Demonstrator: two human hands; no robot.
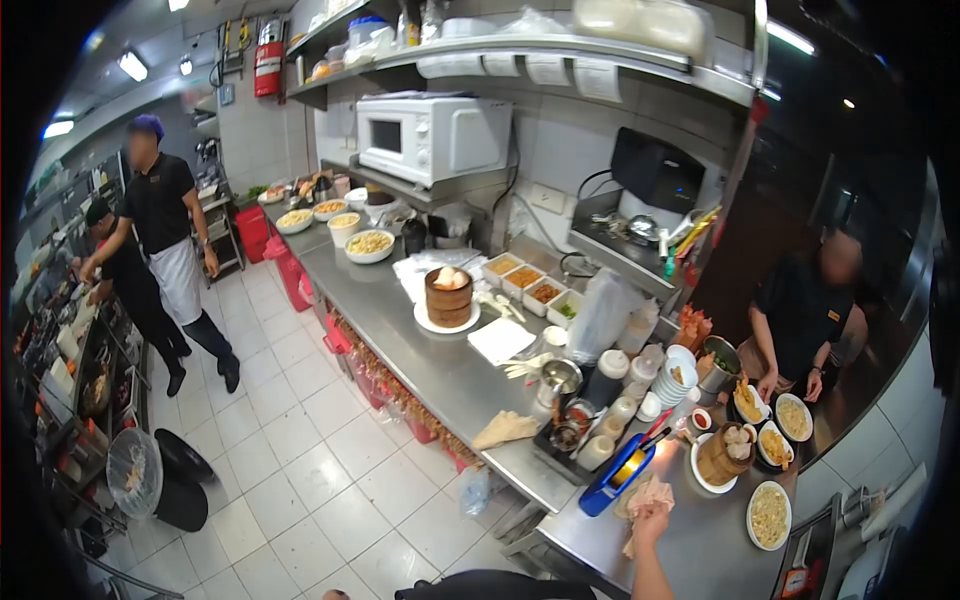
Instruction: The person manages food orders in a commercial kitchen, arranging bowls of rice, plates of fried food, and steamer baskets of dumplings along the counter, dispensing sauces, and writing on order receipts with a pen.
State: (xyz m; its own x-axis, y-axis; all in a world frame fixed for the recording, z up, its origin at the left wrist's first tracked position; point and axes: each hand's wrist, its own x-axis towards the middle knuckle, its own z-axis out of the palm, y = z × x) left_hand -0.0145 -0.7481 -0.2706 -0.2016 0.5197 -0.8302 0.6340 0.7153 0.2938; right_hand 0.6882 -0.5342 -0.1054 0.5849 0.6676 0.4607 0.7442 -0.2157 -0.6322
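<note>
My right hand (651,522) is closed around a crumpled pinkish cloth (652,495) over the steel counter at the lower right. Just left of the cloth stands a blue tape dispenser (612,484) with a yellow roll. To the right, a bamboo steamer (724,457) with dumplings sits on a white plate (697,472). An oval plate of pale fried rice or noodles (769,515) lies further right. Only a sliver of my left hand (335,595) shows at the bottom edge; its fingers cannot be made out.
Another steamer (449,300) stands on the long counter (400,262), near topping tubs (545,290), squeeze bottles (608,372) and a beige cloth (509,429). One person (805,310) reaches for plates across the pass. Two people (165,215) work at left, beyond a lined bin (140,475).
</note>
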